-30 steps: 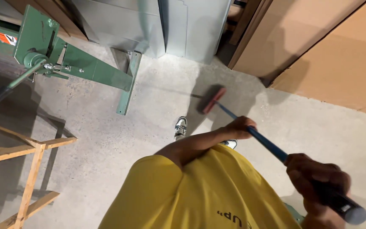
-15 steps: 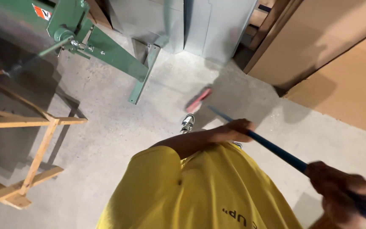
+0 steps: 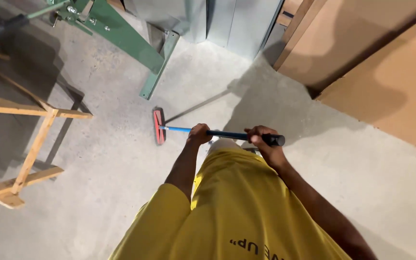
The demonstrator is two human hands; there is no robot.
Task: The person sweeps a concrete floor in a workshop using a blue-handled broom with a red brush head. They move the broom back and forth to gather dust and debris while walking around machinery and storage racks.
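Bare grey concrete floor spreads under me, dusty and scuffed, with brown board panels leaning along the far right and grey metal cabinets at the far middle. Far left stands a green metal machine frame, one leg planted on the concrete, and at the left edge sits a rough wooden trestle.

I hold a broom with both hands, its blue and black handle lying almost level across in front of me. My left hand is wrapped fully round the handle about midway along, fingers closed tight. My right hand is closed round the black grip close to the handle's end, just right of the left hand. The red broom head rests on the floor to the left, near the foot of the green frame. My yellow shirt fills the near middle of the view.
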